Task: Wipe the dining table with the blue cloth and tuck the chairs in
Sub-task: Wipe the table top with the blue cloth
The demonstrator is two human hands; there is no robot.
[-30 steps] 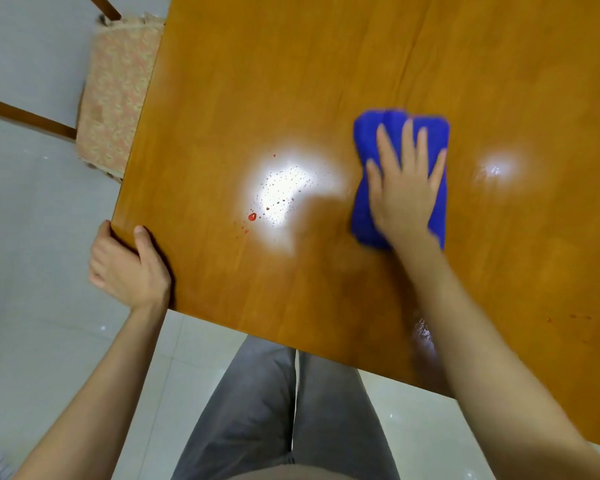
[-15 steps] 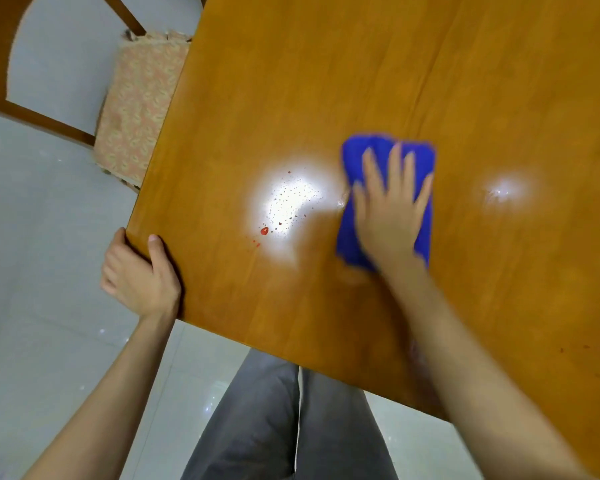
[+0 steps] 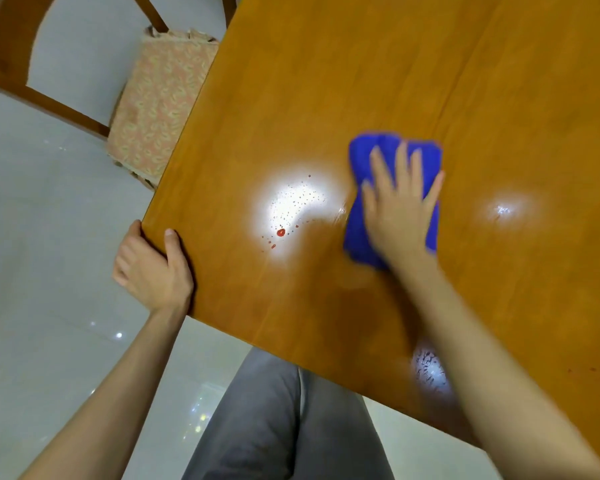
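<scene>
The orange-brown wooden dining table [image 3: 378, 81] fills the right of the view. My right hand [image 3: 400, 209] lies flat with spread fingers on the folded blue cloth [image 3: 361, 157] and presses it onto the tabletop. Just left of the cloth, red droplets and specks [image 3: 280, 232] sit in a bright reflection. My left hand [image 3: 151, 268] grips the table's near left corner, thumb on top and fingers under the edge. A wooden chair with a patterned cushion [image 3: 160, 102] stands at the table's left side, its seat partly under the tabletop.
Pale glossy floor tiles [image 3: 49, 254] lie to the left and below. My grey trousers [image 3: 274, 420] are close to the table's near edge. A few faint dark specks [image 3: 593, 369] mark the tabletop near the right edge.
My right hand has slid the cloth left, closer to the red droplets. The left hand keeps its grip on the corner. The camera has shifted, so the chair shows more.
</scene>
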